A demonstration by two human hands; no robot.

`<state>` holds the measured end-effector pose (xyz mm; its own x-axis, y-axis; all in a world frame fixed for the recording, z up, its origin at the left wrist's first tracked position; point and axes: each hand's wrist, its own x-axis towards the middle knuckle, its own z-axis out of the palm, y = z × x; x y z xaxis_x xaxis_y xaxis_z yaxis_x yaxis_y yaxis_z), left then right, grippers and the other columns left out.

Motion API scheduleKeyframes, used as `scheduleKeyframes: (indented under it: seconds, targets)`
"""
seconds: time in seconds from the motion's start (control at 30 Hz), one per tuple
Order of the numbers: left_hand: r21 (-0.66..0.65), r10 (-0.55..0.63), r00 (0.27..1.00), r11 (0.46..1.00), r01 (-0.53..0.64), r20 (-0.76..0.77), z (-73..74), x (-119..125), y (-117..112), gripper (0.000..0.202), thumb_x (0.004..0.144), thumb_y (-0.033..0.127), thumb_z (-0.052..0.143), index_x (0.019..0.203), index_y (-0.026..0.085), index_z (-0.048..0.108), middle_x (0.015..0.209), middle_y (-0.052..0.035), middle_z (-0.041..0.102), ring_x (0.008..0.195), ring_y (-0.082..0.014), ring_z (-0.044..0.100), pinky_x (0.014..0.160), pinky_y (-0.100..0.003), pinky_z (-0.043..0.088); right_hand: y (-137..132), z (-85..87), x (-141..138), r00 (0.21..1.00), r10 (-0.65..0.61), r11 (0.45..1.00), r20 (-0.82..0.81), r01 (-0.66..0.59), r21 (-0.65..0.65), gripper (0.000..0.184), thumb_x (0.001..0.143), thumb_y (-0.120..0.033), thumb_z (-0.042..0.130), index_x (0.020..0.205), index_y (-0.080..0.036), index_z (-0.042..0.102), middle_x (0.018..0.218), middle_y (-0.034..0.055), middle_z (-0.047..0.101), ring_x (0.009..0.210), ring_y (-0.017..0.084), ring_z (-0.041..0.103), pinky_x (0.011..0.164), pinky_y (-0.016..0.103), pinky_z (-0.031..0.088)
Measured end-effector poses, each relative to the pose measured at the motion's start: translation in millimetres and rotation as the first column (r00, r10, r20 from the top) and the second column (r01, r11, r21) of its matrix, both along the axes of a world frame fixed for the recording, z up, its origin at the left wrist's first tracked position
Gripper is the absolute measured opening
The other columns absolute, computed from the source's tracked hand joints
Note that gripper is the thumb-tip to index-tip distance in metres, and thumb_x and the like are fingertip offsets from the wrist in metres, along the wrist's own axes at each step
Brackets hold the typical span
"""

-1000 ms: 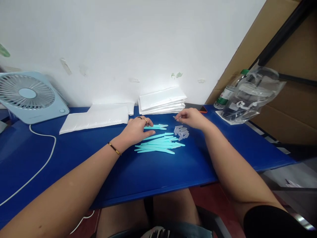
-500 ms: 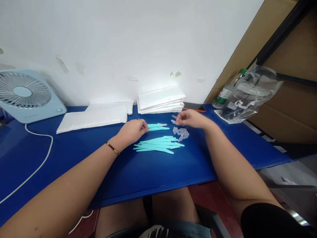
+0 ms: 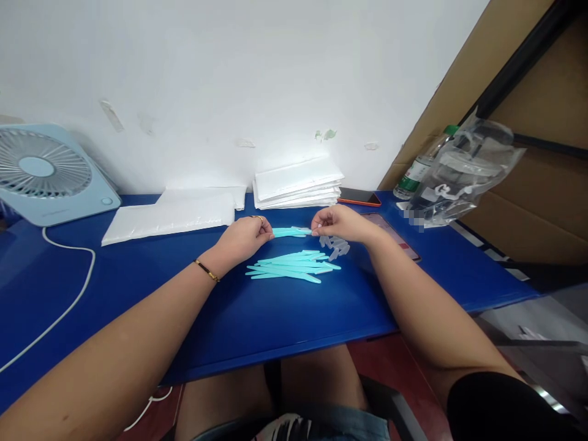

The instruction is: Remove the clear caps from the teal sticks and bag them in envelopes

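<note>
My left hand [image 3: 243, 237] pinches the left end of a light blue plastic stick [image 3: 289, 231] held just above the blue table [image 3: 257, 312]. At the stick's right tip my right hand [image 3: 339, 222] is closed in a pinch, apparently on a small clear cap that I cannot make out well. A pile of several more light blue sticks [image 3: 291, 266] lies on the table just in front of both hands. A small heap of clear plastic caps [image 3: 337, 245] lies under my right hand.
A stack of white envelopes [image 3: 297, 185] and flat white bags [image 3: 172, 212] lie along the wall. A phone [image 3: 359, 197] lies behind my right hand. A small fan [image 3: 43, 174] with a white cord [image 3: 68, 306] stands at left. A bottle [image 3: 420, 166] and a clear bag [image 3: 463, 171] are at right.
My left hand lifted one stick off the table. My right hand moved left from the cap heap to the stick's right tip.
</note>
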<state>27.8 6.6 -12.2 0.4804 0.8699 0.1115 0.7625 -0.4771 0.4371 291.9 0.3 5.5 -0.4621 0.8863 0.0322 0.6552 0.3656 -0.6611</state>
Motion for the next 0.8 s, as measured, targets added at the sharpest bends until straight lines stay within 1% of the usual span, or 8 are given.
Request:
scheduleKeyframes:
  seconds: [0.1, 0.23, 0.3, 0.37, 0.47, 0.63, 0.73, 0.8]
  targets:
    - [0.064, 0.011, 0.999, 0.998, -0.008, -0.039, 3.4, 2, -1, 0.019, 0.081, 0.036, 0.048, 0.083, 0.021, 0.059, 0.078, -0.0021, 0.064, 0.074, -0.0179, 0.059, 0.061, -0.027, 0.041, 1, -2.2, -8, 1.0, -0.011, 0.999, -0.022, 0.012, 0.047, 0.017, 0.071, -0.031, 0.063, 0.079, -0.016, 0.066, 0.069, 0.0016, 0.064, 0.063, 0.012, 0.057, 0.059, 0.023, 0.043]
    - [0.21, 0.066, 0.995, 0.976, -0.049, -0.073, 10.5, 6, -7, 0.027, 0.078, 0.039, 0.053, 0.097, 0.021, 0.06, 0.1, -0.0058, 0.062, 0.091, -0.023, 0.057, 0.075, -0.032, 0.043, 2, 2.6, 1, 0.997, -0.073, 0.989, -0.021, 0.075, 0.13, 0.023, 0.073, -0.032, 0.061, 0.087, -0.016, 0.068, 0.073, 0.0028, 0.065, 0.065, 0.014, 0.057, 0.06, 0.025, 0.043]
    - [0.175, 0.007, 0.997, 0.985, 0.007, -0.08, 13.0, 9, -13, 0.031, 0.077, 0.043, 0.054, 0.098, 0.021, 0.061, 0.103, -0.0056, 0.061, 0.091, -0.0222, 0.057, 0.075, -0.031, 0.043, 0, 7.6, 10, 0.999, -0.025, 0.993, 0.038, 0.02, 0.118, 0.022, 0.072, -0.031, 0.062, 0.088, -0.017, 0.07, 0.079, 0.0033, 0.067, 0.069, 0.014, 0.058, 0.063, 0.025, 0.044]
    - [0.079, -0.108, 0.99, 0.99, 0.115, -0.09, 13.7, 12, -18, 0.031, 0.076, 0.046, 0.054, 0.093, 0.022, 0.063, 0.098, -0.0041, 0.062, 0.087, -0.0202, 0.058, 0.071, -0.029, 0.044, -2, 11.5, 18, 0.99, 0.048, 0.997, 0.131, -0.055, 0.05, 0.02, 0.069, -0.03, 0.065, 0.085, -0.019, 0.071, 0.083, 0.003, 0.067, 0.071, 0.014, 0.058, 0.064, 0.025, 0.044]
    - [-0.026, -0.221, 0.971, 0.975, 0.22, -0.096, 12.6, 15, -23, 0.027, 0.074, 0.046, 0.056, 0.086, 0.023, 0.065, 0.088, -0.0021, 0.065, 0.079, -0.0181, 0.059, 0.065, -0.026, 0.043, -3, 12.4, 23, 0.967, 0.081, 0.996, 0.241, -0.084, 0.002, 0.016, 0.066, -0.03, 0.069, 0.079, -0.02, 0.071, 0.08, 0.0019, 0.067, 0.071, 0.014, 0.058, 0.063, 0.024, 0.043]
    - [-0.131, -0.184, 0.978, 0.977, 0.171, -0.097, 11.1, 17, -25, 0.025, 0.078, 0.04, 0.047, 0.073, 0.022, 0.064, 0.075, -0.002, 0.066, 0.064, -0.0163, 0.057, 0.054, -0.026, 0.039, 0, 7.2, 20, 0.958, 0.073, 0.997, 0.278, -0.079, 0.01, 0.014, 0.071, -0.031, 0.064, 0.076, -0.019, 0.069, 0.075, 0.0021, 0.067, 0.066, 0.013, 0.057, 0.059, 0.023, 0.041]
    - [-0.11, -0.14, 0.986, 0.986, 0.129, -0.096, 10.7, 15, -23, 0.026, 0.079, 0.038, 0.045, 0.07, 0.021, 0.062, 0.079, -0.0024, 0.067, 0.065, -0.0166, 0.058, 0.054, -0.026, 0.039, 0, 7.2, 20, 0.969, 0.047, 0.998, 0.244, -0.058, 0.039, 0.017, 0.074, -0.032, 0.061, 0.079, -0.017, 0.067, 0.078, 0.003, 0.067, 0.067, 0.013, 0.057, 0.06, 0.023, 0.041]
    - [-0.074, -0.095, 0.992, 0.993, 0.09, -0.079, 10.9, 13, -21, 0.026, 0.08, 0.037, 0.044, 0.07, 0.02, 0.061, 0.084, -0.003, 0.067, 0.068, -0.0169, 0.058, 0.055, -0.027, 0.04, -1, 9.1, 21, 0.985, 0.041, 0.999, 0.168, -0.044, 0.014, 0.02, 0.075, -0.034, 0.059, 0.084, -0.016, 0.066, 0.081, 0.0035, 0.067, 0.07, 0.014, 0.058, 0.061, 0.024, 0.043]
